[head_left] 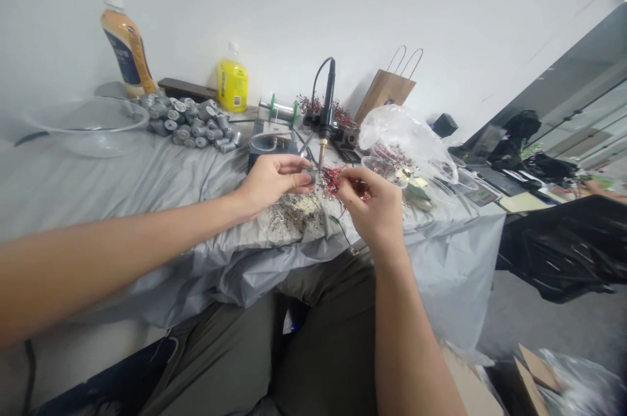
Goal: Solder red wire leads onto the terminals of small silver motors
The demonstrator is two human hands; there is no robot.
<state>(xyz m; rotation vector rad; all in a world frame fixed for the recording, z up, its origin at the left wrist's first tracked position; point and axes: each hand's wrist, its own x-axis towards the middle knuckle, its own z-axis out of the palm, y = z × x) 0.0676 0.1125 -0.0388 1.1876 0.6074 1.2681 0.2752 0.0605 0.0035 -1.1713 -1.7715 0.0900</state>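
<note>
My left hand [272,182] grips a small grey cylindrical motor [312,176] between thumb and fingers, its end facing right. Just above it, a soldering iron [326,112] stands upright in a holder with its tip pointing down, close to the motor. My right hand [375,202] is closed in a pinch to the right of the tip; what its fingertips hold is too small to make out. Red wire pieces [332,179] lie behind and between the hands. Below them is a patch of solder crumbs and debris [296,217].
A heap of grey motors [196,125] lies at left beside a clear plastic bowl [88,128]. Behind stand an orange bottle [125,50], a yellow bottle [233,83], a solder spool [280,110] and a paper bag [386,93]. A plastic bag [406,135] is at right.
</note>
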